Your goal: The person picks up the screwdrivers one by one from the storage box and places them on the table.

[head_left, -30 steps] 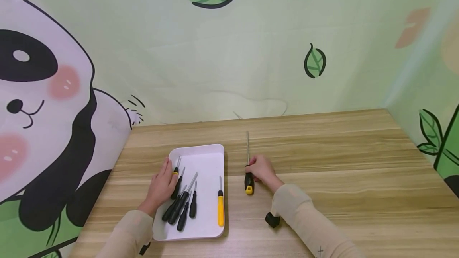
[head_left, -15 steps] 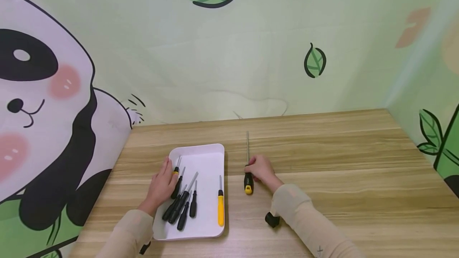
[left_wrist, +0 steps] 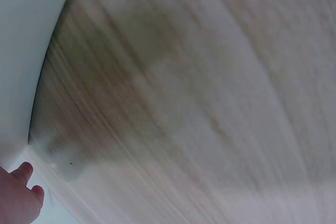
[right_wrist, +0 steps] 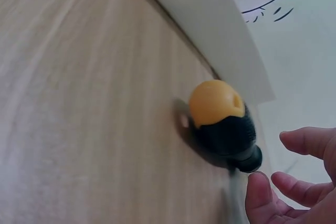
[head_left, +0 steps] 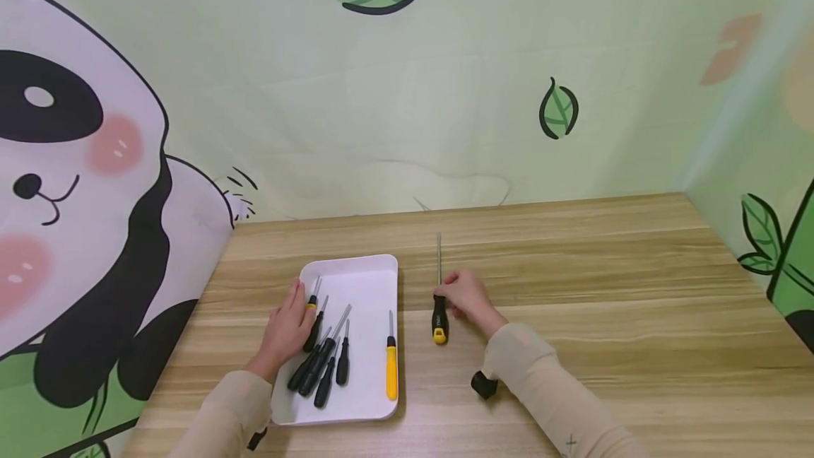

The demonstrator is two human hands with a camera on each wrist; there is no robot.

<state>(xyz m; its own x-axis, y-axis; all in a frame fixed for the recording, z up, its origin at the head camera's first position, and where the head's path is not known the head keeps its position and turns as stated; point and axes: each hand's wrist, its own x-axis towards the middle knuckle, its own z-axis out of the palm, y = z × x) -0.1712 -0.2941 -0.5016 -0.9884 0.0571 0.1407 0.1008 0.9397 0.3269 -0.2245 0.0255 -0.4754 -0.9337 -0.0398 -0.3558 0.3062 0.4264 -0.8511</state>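
A black-handled screwdriver with a yellow cap (head_left: 439, 318) lies on the wooden table (head_left: 604, 288), shaft pointing to the far wall. My right hand (head_left: 459, 294) sits just right of its handle. In the right wrist view the fingers (right_wrist: 307, 142) are loosely curled and stand off the handle (right_wrist: 223, 119), holding nothing. My left hand (head_left: 289, 320) rests flat on the left rim of a white tray (head_left: 375, 265), fingers lying against several black screwdrivers (head_left: 321, 362). A yellow-handled screwdriver (head_left: 391, 370) lies alone at the tray's right side.
Green walls with a panda and leaf drawings close off the table at the back, left and right. Bare wood stretches to the right of my right arm. The left wrist view shows only blurred table, the tray's edge (left_wrist: 21, 51) and a fingertip (left_wrist: 21, 174).
My right hand has drawn slightly back and right from the screwdriver's handle. The screwdriver has shifted a little. The left hand and the tray have not moved.
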